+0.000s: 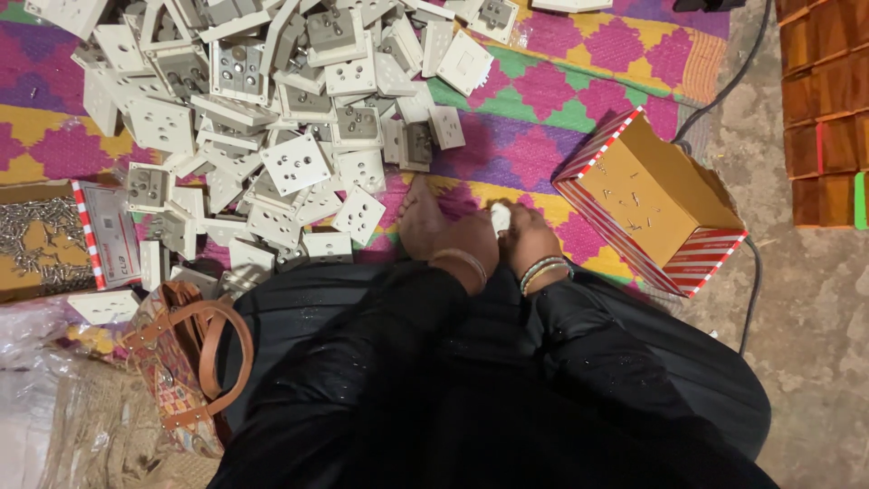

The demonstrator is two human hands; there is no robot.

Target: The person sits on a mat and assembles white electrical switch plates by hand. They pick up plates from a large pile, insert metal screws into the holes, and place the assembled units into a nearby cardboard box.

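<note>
My left hand (472, 237) and my right hand (528, 237) meet just above my lap, both wrists wearing bangles. Together they close on a small white socket part (500, 215), which is mostly hidden by the fingers. A bare foot (419, 217) lies right beside my left hand on the colourful woven mat (543, 91). A big heap of white socket plates (272, 100) spreads over the mat ahead and to the left, its nearest pieces a short reach from my left hand.
An open cardboard box with red-and-white striped sides (654, 201) holds a few screws at the right. A box of screws (36, 237) sits at the left edge. A patterned handbag with brown handles (186, 362) rests by my left knee. A black cable (753, 290) crosses the concrete floor.
</note>
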